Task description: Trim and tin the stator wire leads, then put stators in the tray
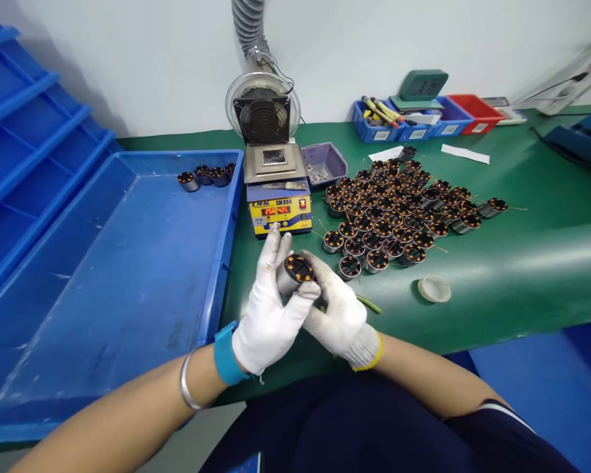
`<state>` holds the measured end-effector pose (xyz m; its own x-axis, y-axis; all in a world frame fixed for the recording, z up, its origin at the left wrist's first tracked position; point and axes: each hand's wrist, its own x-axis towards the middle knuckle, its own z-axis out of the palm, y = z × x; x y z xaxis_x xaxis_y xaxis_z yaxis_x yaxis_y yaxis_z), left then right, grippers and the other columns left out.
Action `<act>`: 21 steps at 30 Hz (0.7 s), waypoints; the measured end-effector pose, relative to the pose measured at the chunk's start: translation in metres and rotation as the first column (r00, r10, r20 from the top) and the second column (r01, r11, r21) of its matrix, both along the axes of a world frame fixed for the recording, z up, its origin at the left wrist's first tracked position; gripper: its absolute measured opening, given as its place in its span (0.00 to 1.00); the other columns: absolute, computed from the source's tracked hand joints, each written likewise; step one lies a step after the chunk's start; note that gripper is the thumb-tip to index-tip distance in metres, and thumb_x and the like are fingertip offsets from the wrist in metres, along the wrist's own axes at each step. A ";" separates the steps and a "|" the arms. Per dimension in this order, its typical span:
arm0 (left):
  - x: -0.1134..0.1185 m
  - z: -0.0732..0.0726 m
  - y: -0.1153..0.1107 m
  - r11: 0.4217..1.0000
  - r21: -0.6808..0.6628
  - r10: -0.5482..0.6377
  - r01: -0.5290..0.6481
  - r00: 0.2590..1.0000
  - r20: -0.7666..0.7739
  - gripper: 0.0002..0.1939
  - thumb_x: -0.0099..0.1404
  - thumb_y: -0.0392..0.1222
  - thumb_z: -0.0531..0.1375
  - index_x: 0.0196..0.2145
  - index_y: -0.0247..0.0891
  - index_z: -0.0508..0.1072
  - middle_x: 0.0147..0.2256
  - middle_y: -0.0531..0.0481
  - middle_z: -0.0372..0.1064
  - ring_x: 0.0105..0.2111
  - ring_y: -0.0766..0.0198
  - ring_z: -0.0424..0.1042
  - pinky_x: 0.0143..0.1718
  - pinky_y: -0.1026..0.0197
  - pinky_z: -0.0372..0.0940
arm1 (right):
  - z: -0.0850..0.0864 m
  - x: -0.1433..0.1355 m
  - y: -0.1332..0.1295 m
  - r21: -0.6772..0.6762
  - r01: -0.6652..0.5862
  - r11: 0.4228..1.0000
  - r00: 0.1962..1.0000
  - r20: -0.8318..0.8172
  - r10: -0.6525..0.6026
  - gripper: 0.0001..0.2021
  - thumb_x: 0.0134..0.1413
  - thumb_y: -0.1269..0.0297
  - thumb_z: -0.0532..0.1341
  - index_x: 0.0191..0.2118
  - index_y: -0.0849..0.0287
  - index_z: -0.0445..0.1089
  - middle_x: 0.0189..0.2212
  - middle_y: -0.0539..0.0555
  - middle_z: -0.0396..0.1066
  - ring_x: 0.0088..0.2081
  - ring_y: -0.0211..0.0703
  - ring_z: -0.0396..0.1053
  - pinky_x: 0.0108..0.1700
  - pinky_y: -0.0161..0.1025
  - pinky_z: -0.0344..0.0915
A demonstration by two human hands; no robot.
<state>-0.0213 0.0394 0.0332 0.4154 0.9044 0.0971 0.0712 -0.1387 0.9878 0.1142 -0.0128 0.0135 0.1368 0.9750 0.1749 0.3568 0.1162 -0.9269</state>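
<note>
Both of my hands wear white gloves and meet around one motor stator (290, 272), a short metal cylinder whose dark top carries copper-coloured spots. My left hand (276, 302) grips it between thumb and fingers, its fingertips pointing up toward the soldering pot. Against the stator's right side lie the fingers of my right hand (337, 305), curled and partly hidden behind it. Just beyond the hands stands a yellow and blue soldering pot (280, 210) with lit red digits. Many similar stators (384, 213) crowd the green table to the right, some with thin wires sticking out.
A large blue tray (226, 243) at left holds several stators (204, 176). Behind the pot are a fan (264, 120) and grey duct (249, 23). A purple bin (325, 154), tool bins (379, 131), a red bin (473, 113), a clock (423, 85) and a round cap (434, 289) stand around.
</note>
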 end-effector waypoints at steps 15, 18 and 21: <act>-0.024 0.020 0.040 0.815 0.466 -0.087 0.345 0.867 -0.490 0.21 0.66 0.54 0.65 0.51 0.40 0.76 0.49 0.38 0.77 0.49 0.45 0.76 0.54 0.44 0.68 | -0.006 0.046 0.002 0.249 -0.253 0.935 0.831 0.552 0.078 0.33 0.64 0.70 0.58 0.72 0.60 0.51 0.59 0.65 0.71 0.60 0.52 0.72 0.58 0.49 0.75; -0.024 0.025 0.038 0.753 0.536 -0.079 0.381 0.861 -0.502 0.23 0.67 0.56 0.64 0.53 0.40 0.74 0.50 0.36 0.74 0.49 0.47 0.75 0.50 0.46 0.70 | -0.003 0.049 0.000 0.252 -0.270 0.929 0.815 0.573 0.082 0.41 0.62 0.73 0.57 0.76 0.59 0.39 0.59 0.65 0.72 0.59 0.51 0.72 0.55 0.48 0.76; -0.021 0.026 0.037 0.680 0.565 -0.107 0.467 0.825 -0.555 0.19 0.70 0.53 0.61 0.52 0.38 0.74 0.53 0.34 0.71 0.52 0.46 0.74 0.50 0.46 0.70 | 0.000 0.048 -0.001 0.259 -0.312 0.914 0.810 0.576 0.113 0.45 0.64 0.73 0.55 0.77 0.58 0.27 0.58 0.63 0.72 0.60 0.49 0.72 0.52 0.47 0.78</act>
